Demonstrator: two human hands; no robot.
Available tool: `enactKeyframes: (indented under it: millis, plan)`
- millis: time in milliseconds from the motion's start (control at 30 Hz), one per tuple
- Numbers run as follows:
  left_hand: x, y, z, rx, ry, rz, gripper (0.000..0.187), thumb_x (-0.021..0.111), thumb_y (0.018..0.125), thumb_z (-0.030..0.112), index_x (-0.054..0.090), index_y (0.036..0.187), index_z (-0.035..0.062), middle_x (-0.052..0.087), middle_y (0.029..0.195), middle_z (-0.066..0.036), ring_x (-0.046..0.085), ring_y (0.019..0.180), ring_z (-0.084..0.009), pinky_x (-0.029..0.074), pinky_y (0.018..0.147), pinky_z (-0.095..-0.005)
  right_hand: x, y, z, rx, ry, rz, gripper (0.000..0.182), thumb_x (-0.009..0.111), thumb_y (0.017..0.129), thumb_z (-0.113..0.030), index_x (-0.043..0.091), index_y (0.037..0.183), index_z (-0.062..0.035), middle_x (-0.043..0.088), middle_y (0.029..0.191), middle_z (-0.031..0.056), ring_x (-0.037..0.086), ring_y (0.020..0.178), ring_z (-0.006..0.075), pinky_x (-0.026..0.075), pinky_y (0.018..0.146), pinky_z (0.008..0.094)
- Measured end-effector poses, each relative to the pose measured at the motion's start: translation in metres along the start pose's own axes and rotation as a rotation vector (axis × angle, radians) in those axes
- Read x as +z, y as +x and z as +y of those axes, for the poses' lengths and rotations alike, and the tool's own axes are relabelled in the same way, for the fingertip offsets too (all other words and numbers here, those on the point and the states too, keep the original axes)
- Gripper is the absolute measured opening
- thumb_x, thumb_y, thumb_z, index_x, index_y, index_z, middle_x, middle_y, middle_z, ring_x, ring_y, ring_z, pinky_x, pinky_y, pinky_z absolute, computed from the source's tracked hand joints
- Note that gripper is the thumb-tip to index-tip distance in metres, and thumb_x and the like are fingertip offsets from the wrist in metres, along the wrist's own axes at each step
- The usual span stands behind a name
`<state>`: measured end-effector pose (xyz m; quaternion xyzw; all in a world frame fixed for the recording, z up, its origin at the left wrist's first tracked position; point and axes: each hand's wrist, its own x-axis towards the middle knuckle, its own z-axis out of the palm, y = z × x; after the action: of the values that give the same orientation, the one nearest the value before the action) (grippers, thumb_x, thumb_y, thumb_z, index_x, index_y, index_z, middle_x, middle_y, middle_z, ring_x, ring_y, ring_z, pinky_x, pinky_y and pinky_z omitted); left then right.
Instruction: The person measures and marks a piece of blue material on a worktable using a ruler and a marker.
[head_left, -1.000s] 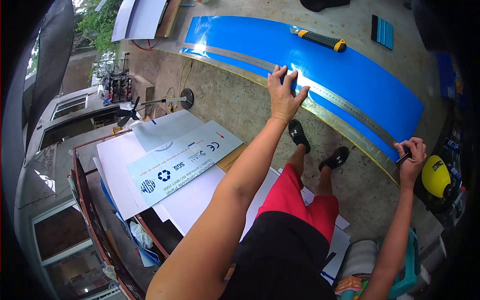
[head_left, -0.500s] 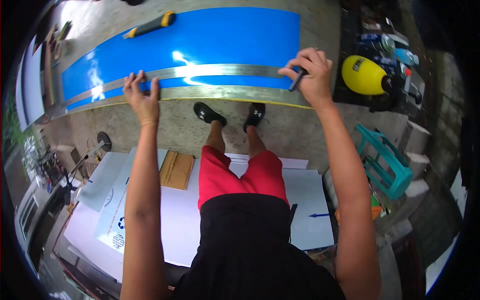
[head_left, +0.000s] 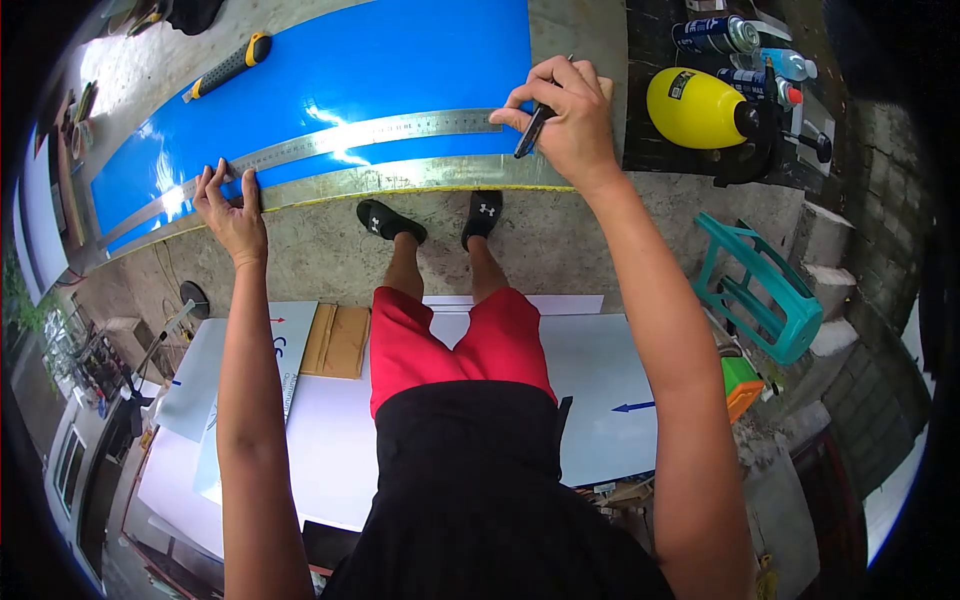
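Observation:
A long steel ruler (head_left: pixel 400 127) lies along the near side of a glossy blue sheet (head_left: pixel 400 60). My left hand (head_left: pixel 232 215) presses its fingertips and thumb, spread apart, on the ruler toward the left. At the ruler's right end, my right hand (head_left: pixel 572 115) grips a black pen (head_left: pixel 534 132), slanted with its lower end toward me. The right thumb touches the end of the ruler. A yellow and black utility knife (head_left: pixel 230 66) rests on the upper left of the sheet.
On the right are a yellow spray bottle (head_left: pixel 692 108), a spray can (head_left: pixel 712 36) and a blue-tinted bottle (head_left: pixel 785 64). A teal stool (head_left: pixel 765 290) stands below them. Pale panels (head_left: pixel 610 400) and a cardboard piece (head_left: pixel 336 341) lie behind my legs.
The whole view has shifted, so the sheet and both hands appear farther left and higher. More of the pen now shows in my right hand. My left hand stays on the ruler.

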<state>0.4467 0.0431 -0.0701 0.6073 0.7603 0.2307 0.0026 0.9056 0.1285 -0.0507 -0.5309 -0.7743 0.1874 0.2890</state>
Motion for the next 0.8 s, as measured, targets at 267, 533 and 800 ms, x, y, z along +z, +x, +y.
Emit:
enactKeyframes:
  millis: [267,533,800]
  plan:
    - [-0.003,0.001,0.005,-0.033,0.018,-0.024,0.049,0.074,0.099,0.035,0.064,0.139,0.0086,0.048,0.148,-0.021,0.04,0.146,-0.0392,0.036,0.12,-0.0483,0.001,0.0,0.001,0.002,0.0,0.003,0.028,0.09,0.07,-0.046,0.079,0.078,-0.0209,0.065,0.097,-0.0079,0.056,0.1,0.0184,0.037,0.091,0.0388]
    - [0.0,0.002,-0.002,-0.027,-0.077,0.001,0.048,0.083,0.091,0.03,0.067,0.132,0.0087,0.051,0.145,-0.021,0.042,0.146,-0.0417,0.036,0.12,-0.0501,-0.003,0.003,-0.002,-0.01,-0.01,-0.008,0.026,0.091,0.07,-0.04,0.079,0.078,-0.0183,0.066,0.097,-0.0048,0.059,0.1,0.0207,0.038,0.091,0.0387]
    - [-0.013,0.005,0.019,-0.082,-0.096,-0.029,0.056,0.081,0.092,0.027,0.061,0.14,0.0074,0.051,0.148,-0.024,0.041,0.147,-0.0439,0.03,0.123,-0.053,-0.056,-0.016,-0.061,0.139,0.347,0.122,0.005,0.07,0.098,-0.003,0.069,0.098,0.0016,0.062,0.1,0.0106,0.063,0.094,0.0225,0.049,0.083,0.0305]
